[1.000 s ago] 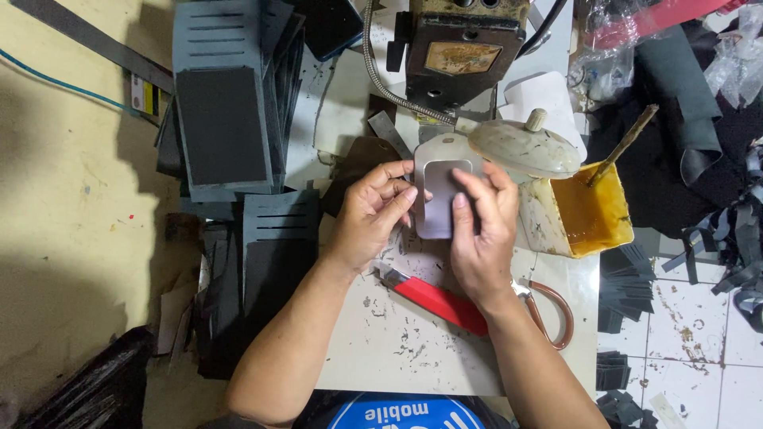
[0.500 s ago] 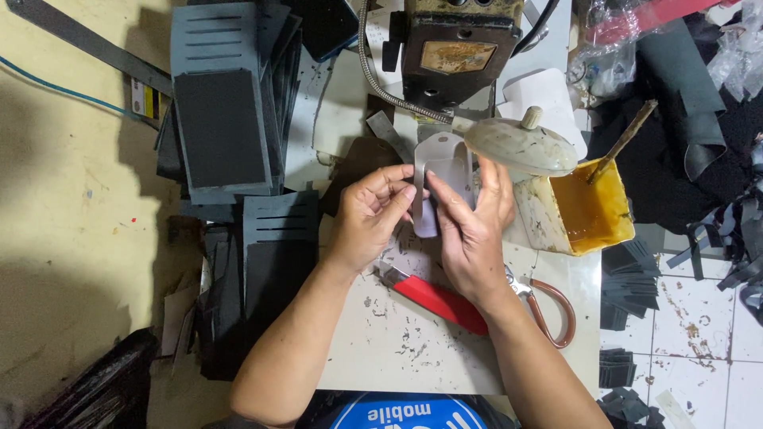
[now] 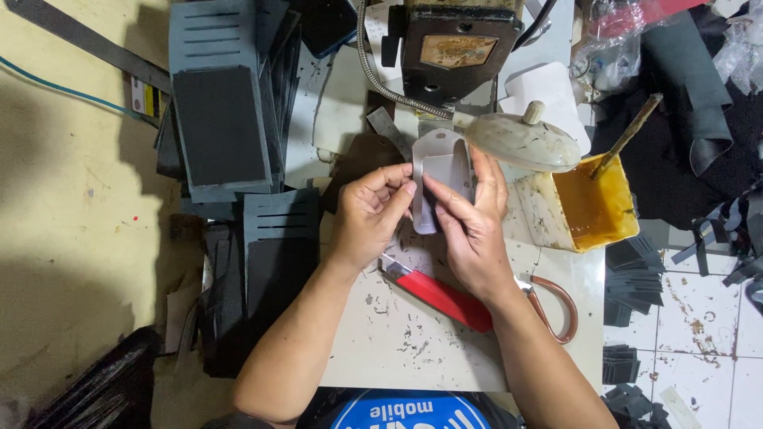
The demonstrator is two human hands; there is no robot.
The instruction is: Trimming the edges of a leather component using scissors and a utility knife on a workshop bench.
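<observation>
We see the left hand (image 3: 369, 213) and right hand (image 3: 470, 226) both pinching a small grey piece (image 3: 442, 171) mid-frame, above red scissors (image 3: 445, 298) on the bench (image 3: 413, 342).

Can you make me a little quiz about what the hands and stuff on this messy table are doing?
1. True or false: both hands hold the grey piece together.
2. Which lies under the right hand's wrist? A) red-handled cutter B) a blue cup C) a green brush
3. Fill in: the stick stands in a container of ___ glue.

Key:
1. True; the left hand pinches its edge too.
2. A
3. yellow
</observation>
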